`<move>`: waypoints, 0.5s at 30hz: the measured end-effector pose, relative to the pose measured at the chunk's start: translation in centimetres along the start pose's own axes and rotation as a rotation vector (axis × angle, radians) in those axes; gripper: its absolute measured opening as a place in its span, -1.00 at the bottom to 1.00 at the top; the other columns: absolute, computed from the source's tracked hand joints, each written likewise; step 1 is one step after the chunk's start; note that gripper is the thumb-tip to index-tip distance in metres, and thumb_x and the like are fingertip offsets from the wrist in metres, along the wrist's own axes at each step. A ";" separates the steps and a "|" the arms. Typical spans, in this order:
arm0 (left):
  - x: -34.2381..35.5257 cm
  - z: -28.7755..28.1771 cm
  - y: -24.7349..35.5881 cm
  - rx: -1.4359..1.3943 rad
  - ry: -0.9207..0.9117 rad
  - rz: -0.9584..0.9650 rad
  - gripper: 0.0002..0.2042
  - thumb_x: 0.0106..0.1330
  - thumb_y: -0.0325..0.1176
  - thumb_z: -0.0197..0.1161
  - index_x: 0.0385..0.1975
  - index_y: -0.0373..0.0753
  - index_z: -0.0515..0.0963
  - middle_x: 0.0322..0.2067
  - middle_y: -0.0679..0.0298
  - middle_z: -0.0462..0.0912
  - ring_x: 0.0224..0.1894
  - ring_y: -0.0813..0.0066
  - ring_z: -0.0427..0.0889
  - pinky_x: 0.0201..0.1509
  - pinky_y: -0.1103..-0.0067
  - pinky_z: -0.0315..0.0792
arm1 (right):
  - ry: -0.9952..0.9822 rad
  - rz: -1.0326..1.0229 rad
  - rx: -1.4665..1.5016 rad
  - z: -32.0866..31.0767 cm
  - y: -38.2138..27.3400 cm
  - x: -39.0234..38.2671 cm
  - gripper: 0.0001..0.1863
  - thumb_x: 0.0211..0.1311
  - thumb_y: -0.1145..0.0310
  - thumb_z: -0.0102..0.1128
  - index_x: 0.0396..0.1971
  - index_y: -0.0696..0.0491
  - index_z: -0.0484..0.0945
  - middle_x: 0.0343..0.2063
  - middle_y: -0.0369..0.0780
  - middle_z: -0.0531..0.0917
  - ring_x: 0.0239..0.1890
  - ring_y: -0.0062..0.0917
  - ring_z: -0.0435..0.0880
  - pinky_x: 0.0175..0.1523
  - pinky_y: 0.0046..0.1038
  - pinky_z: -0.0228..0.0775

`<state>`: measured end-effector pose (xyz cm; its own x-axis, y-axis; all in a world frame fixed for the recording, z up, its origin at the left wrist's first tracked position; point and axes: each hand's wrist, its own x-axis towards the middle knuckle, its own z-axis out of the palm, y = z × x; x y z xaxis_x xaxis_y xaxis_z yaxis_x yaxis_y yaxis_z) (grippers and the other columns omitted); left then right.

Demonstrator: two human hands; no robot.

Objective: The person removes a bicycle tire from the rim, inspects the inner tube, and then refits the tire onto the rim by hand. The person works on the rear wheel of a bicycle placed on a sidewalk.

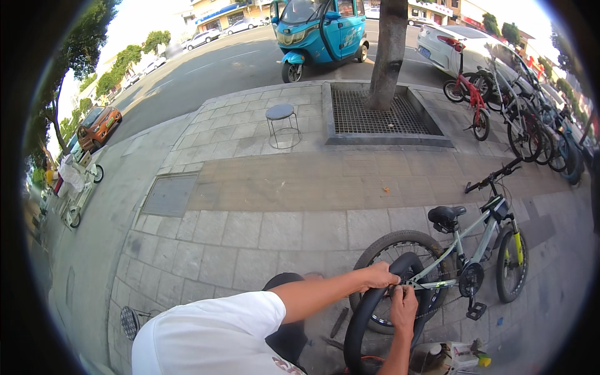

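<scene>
A fat black inner tube [356,334], smooth and rounded as if it holds air, stands in a loop in front of me at the lower right. My left hand [377,275] is closed around the upper part of the loop. Just below it, the fingers of my right hand [404,307] are pinched together against the tube; whatever small part lies between the fingertips is hidden. Right behind the tube is a pale green bicycle [480,249], upright on the pavement, its rear wheel [382,245] partly covered by the tube and my hands.
Dark flat tools [339,322] lie on the paving beside the tube. A cluttered container [437,357] sits near my right forearm. Farther off are a round stool [280,112], a tree [387,56] in a grated planter, parked bicycles [525,122] and a blue three-wheeler [322,34].
</scene>
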<state>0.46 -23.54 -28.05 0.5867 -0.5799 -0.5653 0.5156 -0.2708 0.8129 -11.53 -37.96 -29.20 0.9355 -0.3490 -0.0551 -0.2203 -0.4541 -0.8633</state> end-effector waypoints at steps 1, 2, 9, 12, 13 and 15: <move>-0.1 0.1 0.1 0.006 -0.005 0.016 -0.73 0.43 -0.25 0.37 -0.18 -0.37 0.59 -0.49 0.25 0.62 -0.57 0.51 0.59 -0.56 0.49 0.45 | 0.000 -0.009 -0.010 0.1 0.1 0.2 -0.67 0.53 0.22 0.16 -0.13 0.24 0.63 -0.26 0.06 0.77 -0.20 -0.13 0.79 -0.03 -0.20 0.54; -0.1 0.2 0.4 0.031 -0.002 0.019 -0.74 0.43 -0.25 0.37 -0.19 -0.37 0.59 -0.50 0.25 0.62 -0.57 0.51 0.58 -0.56 0.49 0.45 | 0.007 -0.001 -0.008 -0.1 0.2 0.2 -0.68 0.53 0.23 0.18 -0.13 0.24 0.63 -0.27 0.05 0.77 -0.20 -0.16 0.79 -0.03 -0.21 0.55; 0.1 1.1 -0.2 0.012 0.056 0.076 -0.80 0.27 -0.39 0.37 -0.32 -0.46 0.65 -0.45 0.09 0.69 -0.46 0.34 0.70 -0.47 0.36 0.55 | 0.000 0.046 0.128 0.8 2.5 0.4 -0.72 0.44 0.30 0.34 -0.15 0.24 0.59 -0.33 -0.14 0.75 -0.27 -0.44 0.72 -0.06 -0.37 0.54; 1.6 1.3 -1.9 0.006 0.073 0.066 -0.76 0.23 -0.43 0.37 -0.21 -0.48 0.64 -0.35 0.06 0.72 -0.39 0.25 0.73 -0.38 0.26 0.59 | -0.030 0.044 0.180 1.7 4.7 0.6 -0.76 0.46 0.37 0.31 -0.17 0.26 0.53 -0.32 -0.20 0.71 -0.29 -0.56 0.66 -0.14 -0.45 0.53; 0.9 1.3 -1.4 0.032 0.086 0.046 -0.74 0.22 -0.43 0.37 -0.16 -0.48 0.64 -0.31 0.03 0.73 -0.36 0.21 0.75 -0.33 0.24 0.60 | -0.041 0.066 0.120 1.6 4.1 0.4 -0.75 0.46 0.37 0.31 -0.16 0.26 0.52 -0.31 -0.20 0.70 -0.28 -0.58 0.65 -0.13 -0.47 0.52; 0.0 1.5 -0.5 0.054 0.095 0.034 -0.70 0.21 -0.44 0.38 -0.09 -0.47 0.65 -0.24 -0.01 0.74 -0.29 0.15 0.76 -0.25 0.21 0.61 | -0.026 0.072 0.056 1.3 3.3 0.3 -0.74 0.47 0.36 0.31 -0.15 0.27 0.51 -0.30 -0.20 0.68 -0.27 -0.58 0.62 -0.12 -0.47 0.51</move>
<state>-0.78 -24.56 -28.25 0.6613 -0.5148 -0.5456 0.4616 -0.2942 0.8369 -11.67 -38.49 -32.71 0.9246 -0.3578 -0.1305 -0.2723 -0.3817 -0.8833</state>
